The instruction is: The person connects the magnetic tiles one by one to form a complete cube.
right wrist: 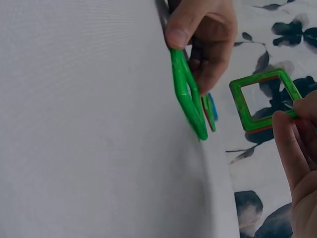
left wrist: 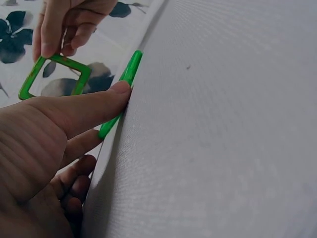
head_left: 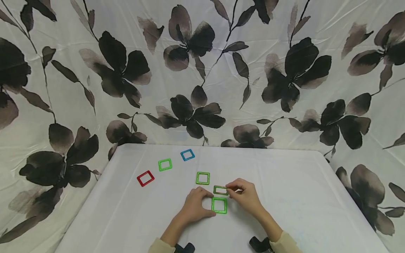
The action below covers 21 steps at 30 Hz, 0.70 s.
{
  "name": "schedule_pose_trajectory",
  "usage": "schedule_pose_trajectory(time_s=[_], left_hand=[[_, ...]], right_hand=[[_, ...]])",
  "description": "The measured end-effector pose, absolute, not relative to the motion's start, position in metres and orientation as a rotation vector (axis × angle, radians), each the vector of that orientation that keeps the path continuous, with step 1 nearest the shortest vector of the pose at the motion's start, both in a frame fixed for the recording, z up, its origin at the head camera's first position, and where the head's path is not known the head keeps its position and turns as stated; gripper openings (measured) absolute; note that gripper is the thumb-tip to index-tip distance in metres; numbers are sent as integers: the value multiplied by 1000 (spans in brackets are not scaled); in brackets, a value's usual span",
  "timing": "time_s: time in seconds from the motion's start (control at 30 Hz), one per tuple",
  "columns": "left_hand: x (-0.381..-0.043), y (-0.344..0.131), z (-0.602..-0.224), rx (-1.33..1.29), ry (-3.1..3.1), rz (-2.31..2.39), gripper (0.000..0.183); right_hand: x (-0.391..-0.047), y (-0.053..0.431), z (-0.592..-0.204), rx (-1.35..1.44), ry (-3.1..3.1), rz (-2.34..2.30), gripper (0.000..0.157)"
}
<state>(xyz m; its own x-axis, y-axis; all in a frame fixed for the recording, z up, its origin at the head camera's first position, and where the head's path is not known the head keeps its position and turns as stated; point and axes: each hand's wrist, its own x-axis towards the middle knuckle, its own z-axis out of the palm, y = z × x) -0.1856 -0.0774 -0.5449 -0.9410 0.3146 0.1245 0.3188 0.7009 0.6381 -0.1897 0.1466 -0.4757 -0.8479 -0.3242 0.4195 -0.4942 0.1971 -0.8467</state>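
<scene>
Left hand (head_left: 197, 206): gripped the flat square (head_left: 226, 206), green, at its left edge, lower centre of frame.
Right hand (head_left: 245, 195): pinched the tilted square (head_left: 214, 190), also green, by its right edge, just above.
Facing edges: seemed best left uncovered, both grips steady.

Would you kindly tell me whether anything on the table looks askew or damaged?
Nothing looks spilled or visibly damaged. The red frame and blue frame on the white table lie askew, rotated against its far edge, perhaps just loosely placed, whereas the green frame at the left hand sits nearly square to it.
</scene>
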Motion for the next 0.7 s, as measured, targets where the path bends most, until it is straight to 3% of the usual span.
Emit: schedule_pose_trajectory(time_s=[0.7], left_hand=[[-186,-76,-548,-513,-2882,-1128,57]], right_hand=[[-190,146,-493,841,-2273,1704,12]])
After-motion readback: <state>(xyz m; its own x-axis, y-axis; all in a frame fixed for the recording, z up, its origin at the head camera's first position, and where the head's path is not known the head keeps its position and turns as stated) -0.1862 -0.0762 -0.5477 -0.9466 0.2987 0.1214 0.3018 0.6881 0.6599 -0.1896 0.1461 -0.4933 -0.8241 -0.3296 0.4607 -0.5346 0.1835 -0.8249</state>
